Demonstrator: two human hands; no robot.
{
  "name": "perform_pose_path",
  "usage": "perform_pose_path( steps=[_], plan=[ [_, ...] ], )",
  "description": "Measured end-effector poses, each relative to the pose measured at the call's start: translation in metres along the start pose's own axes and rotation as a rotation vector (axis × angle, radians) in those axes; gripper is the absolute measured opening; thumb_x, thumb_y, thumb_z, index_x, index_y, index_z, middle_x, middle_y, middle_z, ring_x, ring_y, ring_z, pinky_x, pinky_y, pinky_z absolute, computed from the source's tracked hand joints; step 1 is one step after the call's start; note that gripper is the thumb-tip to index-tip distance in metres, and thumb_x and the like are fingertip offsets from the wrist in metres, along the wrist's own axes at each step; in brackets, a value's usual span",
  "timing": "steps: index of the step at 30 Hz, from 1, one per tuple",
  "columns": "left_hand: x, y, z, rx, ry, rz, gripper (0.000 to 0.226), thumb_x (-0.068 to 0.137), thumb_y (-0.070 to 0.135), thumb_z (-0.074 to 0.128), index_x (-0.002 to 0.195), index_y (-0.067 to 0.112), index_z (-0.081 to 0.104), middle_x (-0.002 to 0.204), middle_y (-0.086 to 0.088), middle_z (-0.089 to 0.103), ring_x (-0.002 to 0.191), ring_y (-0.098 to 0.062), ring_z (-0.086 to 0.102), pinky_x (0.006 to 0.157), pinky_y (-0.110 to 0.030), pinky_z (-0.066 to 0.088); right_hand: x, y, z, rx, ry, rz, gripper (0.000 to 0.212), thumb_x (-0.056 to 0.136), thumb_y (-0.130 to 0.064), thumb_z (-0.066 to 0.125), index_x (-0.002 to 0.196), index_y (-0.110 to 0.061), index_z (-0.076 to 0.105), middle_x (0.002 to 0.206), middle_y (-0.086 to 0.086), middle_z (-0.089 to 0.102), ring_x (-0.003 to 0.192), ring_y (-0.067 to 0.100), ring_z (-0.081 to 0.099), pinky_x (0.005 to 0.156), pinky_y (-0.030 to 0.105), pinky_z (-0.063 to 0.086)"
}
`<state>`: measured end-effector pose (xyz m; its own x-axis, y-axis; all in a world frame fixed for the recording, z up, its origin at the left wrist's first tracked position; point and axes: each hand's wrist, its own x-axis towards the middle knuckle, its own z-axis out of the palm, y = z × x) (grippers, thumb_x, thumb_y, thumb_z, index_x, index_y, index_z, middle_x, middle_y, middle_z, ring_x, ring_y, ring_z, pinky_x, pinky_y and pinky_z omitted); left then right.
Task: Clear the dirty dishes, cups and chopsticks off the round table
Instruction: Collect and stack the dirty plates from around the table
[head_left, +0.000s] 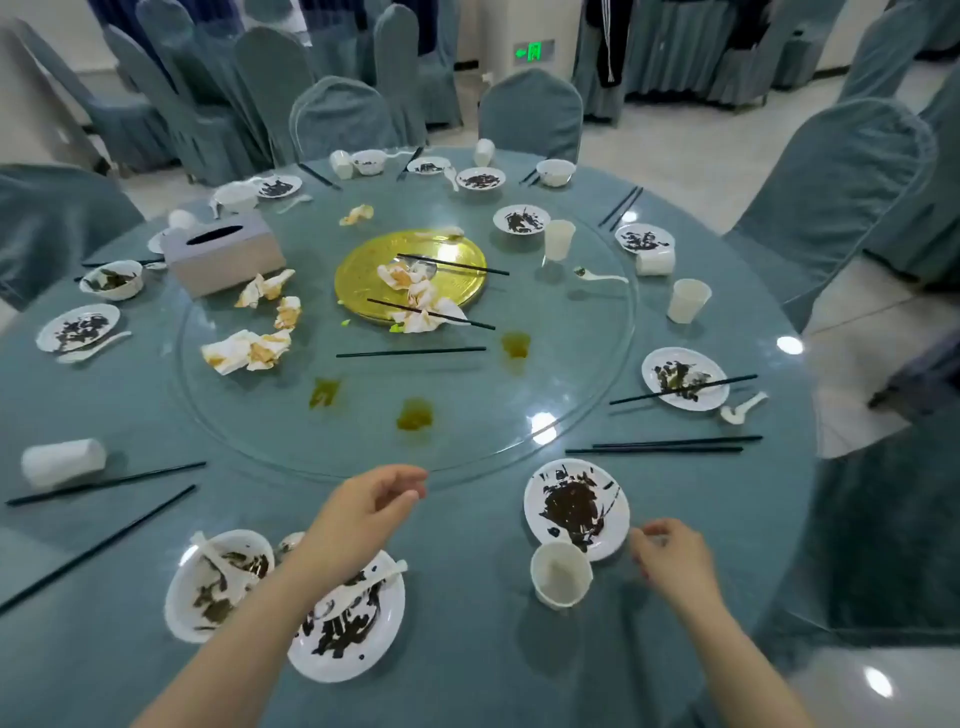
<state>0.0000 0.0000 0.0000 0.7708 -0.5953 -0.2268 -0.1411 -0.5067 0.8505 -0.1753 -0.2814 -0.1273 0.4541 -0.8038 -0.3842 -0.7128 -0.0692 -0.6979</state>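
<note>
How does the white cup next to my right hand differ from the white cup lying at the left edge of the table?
The white paper cup by the right hand stands upright, mouth open upward; the white cup at the left edge lies on its side. The first touches a smeared plate; the second lies beside black chopsticks. Both look empty.

Two bare forearms enter from the bottom of the frame — no sleeves, cuffs or gloves show anywhere along them. The left hand (358, 512) sits at lower centre, its forearm running down to the bottom left edge; the right hand (672, 558) sits at lower right, its forearm running to the bottom edge. No watch, ring or bracelet is visible on either wrist or finger. The nails look short and plain — blur hides finer detail.
</note>
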Motion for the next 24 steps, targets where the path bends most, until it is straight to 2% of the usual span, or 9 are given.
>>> perform_pose_path(
  steps=[3, 5, 8, 10, 14, 18, 21, 24],
  plan=[
    [0.006, -0.003, 0.012, -0.026, 0.003, -0.054, 0.026, 0.093, 0.007, 0.055, 0.101, 0.03, 0.063, 0.098, 0.008, 0.071, 0.093, -0.006, 0.064, 0.088, -0.019, 0.046, 0.006, 0.005, 0.006, 0.131, -0.057, 0.131, 0.027, 0.087, -0.027, 0.067, 0.103, -0.01, 0.052, 0.067, 0.013, 0.068, 0.05, 0.026, 0.061, 0.051, 0.033, 0.052],
    [0.005, -0.007, 0.018, -0.05, 0.006, -0.086, 0.024, 0.093, 0.005, 0.055, 0.105, 0.023, 0.064, 0.096, 0.007, 0.072, 0.087, -0.002, 0.065, 0.083, -0.012, 0.047, 0.008, 0.007, 0.013, 0.179, -0.068, 0.15, 0.029, 0.087, -0.025, 0.066, 0.104, -0.011, 0.048, 0.062, 0.012, 0.067, 0.043, 0.022, 0.056, 0.042, 0.027, 0.045],
    [0.001, -0.012, 0.021, -0.079, 0.019, -0.115, 0.022, 0.093, 0.004, 0.053, 0.105, 0.019, 0.065, 0.095, 0.005, 0.072, 0.079, 0.002, 0.067, 0.072, -0.005, 0.046, 0.012, 0.004, 0.017, 0.175, -0.058, 0.129, 0.02, 0.088, -0.018, 0.064, 0.102, -0.012, 0.05, 0.062, 0.01, 0.067, 0.043, 0.02, 0.057, 0.045, 0.027, 0.044],
    [-0.003, -0.015, 0.021, -0.088, 0.031, -0.137, 0.022, 0.094, 0.003, 0.052, 0.104, 0.019, 0.064, 0.095, 0.002, 0.072, 0.08, -0.003, 0.067, 0.068, -0.005, 0.045, 0.014, -0.001, 0.017, 0.166, -0.065, 0.127, 0.014, 0.088, -0.011, 0.06, 0.099, -0.011, 0.052, 0.062, 0.01, 0.067, 0.044, 0.02, 0.059, 0.048, 0.029, 0.046],
    [-0.012, -0.019, 0.019, -0.141, 0.062, -0.19, 0.022, 0.095, 0.004, 0.051, 0.105, 0.017, 0.064, 0.096, -0.002, 0.072, 0.084, -0.014, 0.067, 0.07, -0.01, 0.048, 0.012, -0.015, 0.008, 0.236, -0.05, 0.087, 0.014, 0.084, -0.005, 0.059, 0.096, -0.01, 0.053, 0.054, 0.009, 0.065, 0.043, 0.018, 0.059, 0.046, 0.028, 0.047],
    [-0.019, -0.026, 0.016, -0.15, 0.059, -0.22, 0.021, 0.095, 0.006, 0.051, 0.104, 0.02, 0.064, 0.094, 0.003, 0.072, 0.077, -0.007, 0.066, 0.064, -0.008, 0.046, 0.004, -0.035, -0.002, 0.315, -0.044, 0.006, 0.013, 0.083, -0.004, 0.058, 0.093, -0.011, 0.054, 0.048, 0.004, 0.064, 0.04, 0.014, 0.058, 0.041, 0.024, 0.046],
    [-0.026, -0.031, 0.016, -0.176, 0.038, -0.242, 0.021, 0.095, 0.008, 0.051, 0.105, 0.021, 0.064, 0.094, 0.001, 0.073, 0.069, -0.001, 0.066, 0.063, -0.01, 0.046, -0.009, -0.054, -0.005, 0.404, -0.066, -0.05, 0.013, 0.084, -0.004, 0.058, 0.095, -0.01, 0.054, 0.05, 0.005, 0.065, 0.042, 0.014, 0.058, 0.043, 0.024, 0.047],
    [-0.035, -0.033, 0.012, -0.215, 0.041, -0.245, 0.02, 0.096, 0.011, 0.05, 0.109, 0.021, 0.062, 0.091, -0.003, 0.074, 0.07, -0.007, 0.068, 0.062, -0.011, 0.047, -0.028, -0.074, -0.002, 0.451, -0.132, -0.102, 0.013, 0.085, -0.006, 0.06, 0.095, -0.012, 0.055, 0.052, 0.006, 0.066, 0.043, 0.012, 0.059, 0.042, 0.022, 0.047]
  ],
)
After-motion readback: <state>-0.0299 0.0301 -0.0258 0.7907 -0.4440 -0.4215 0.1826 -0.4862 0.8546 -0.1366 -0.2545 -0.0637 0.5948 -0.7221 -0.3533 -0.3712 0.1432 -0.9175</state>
